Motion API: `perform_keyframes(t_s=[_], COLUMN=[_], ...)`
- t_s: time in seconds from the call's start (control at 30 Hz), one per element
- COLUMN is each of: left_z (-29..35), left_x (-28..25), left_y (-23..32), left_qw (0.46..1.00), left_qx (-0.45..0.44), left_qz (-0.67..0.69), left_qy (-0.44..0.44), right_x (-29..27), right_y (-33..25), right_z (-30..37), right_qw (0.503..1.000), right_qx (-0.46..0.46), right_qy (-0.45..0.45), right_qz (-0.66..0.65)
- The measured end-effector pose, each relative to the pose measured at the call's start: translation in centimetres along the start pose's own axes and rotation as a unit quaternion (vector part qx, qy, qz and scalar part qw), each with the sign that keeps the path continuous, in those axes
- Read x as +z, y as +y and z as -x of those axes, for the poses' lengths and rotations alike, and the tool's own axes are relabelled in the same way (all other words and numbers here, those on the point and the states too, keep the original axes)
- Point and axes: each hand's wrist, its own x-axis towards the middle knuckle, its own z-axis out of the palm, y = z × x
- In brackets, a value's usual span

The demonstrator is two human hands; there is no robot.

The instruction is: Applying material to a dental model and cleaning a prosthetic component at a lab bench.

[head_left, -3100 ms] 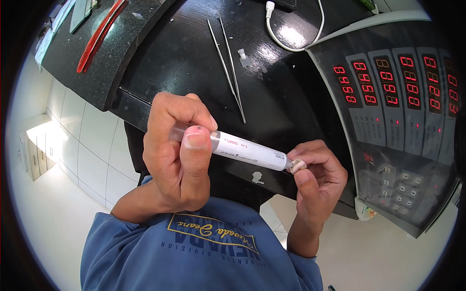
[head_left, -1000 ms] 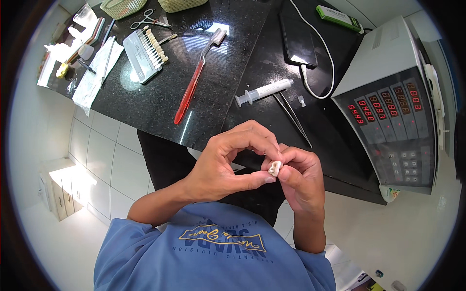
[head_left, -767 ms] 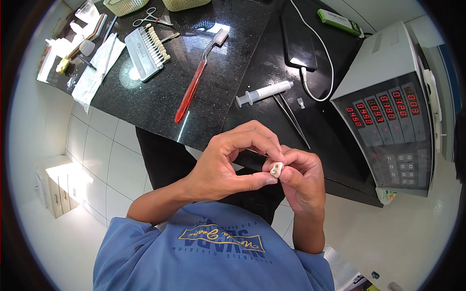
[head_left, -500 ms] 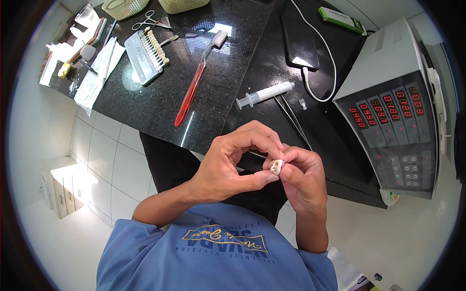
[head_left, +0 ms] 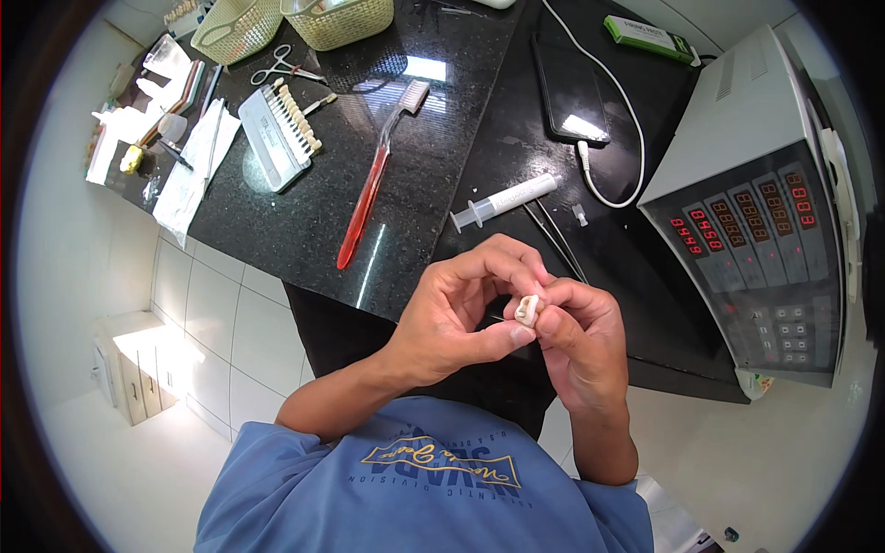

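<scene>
Tooth-shaped pc. [head_left: 526, 311] is pinched btwn L hand [head_left: 452, 311] & R hand [head_left: 584, 343], fingertips of both closed on it, prob. so its hollow face is left uncovered. Syringe [head_left: 522, 195] & tweezers [head_left: 564, 246] are laid on bench [head_left: 323, 221], approx. 12 o'clock, prob. for easy reach; red-handled brush [head_left: 371, 184] at 10, control unit [head_left: 765, 230] at 2.

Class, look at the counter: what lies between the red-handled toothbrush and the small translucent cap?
In the head view, the syringe lies between the toothbrush and cap, with the tweezers' upper end between syringe and cap.
</scene>
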Motion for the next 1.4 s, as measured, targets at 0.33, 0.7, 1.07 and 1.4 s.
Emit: perform_keyframes(t_s=[0.33,0.7,1.07,1.4], left_z=[0.0,-0.2,-0.2,0.1], left_x=[-0.6,-0.4,-0.4,-0.4], left_y=[-0.8,-1.0,-0.8,-0.7], left_qw=[0.953,0.943,0.941,0.951], left_qx=[-0.093,-0.057,-0.077,-0.081], left_qz=[0.285,0.325,0.325,0.296], left_qy=[-0.033,-0.048,-0.051,-0.036], right_x=[2.0,1.7,2.0,3.3], right_y=[-0.7,-0.5,-0.4,-0.7], right_z=[0.3,-0.1,0.1,0.1], right_qw=[0.974,0.952,0.971,0.972], right_qx=[-0.119,-0.158,-0.149,-0.121], right_qy=[0.054,0.031,0.089,0.08], right_qz=[0.185,0.258,0.165,0.184])
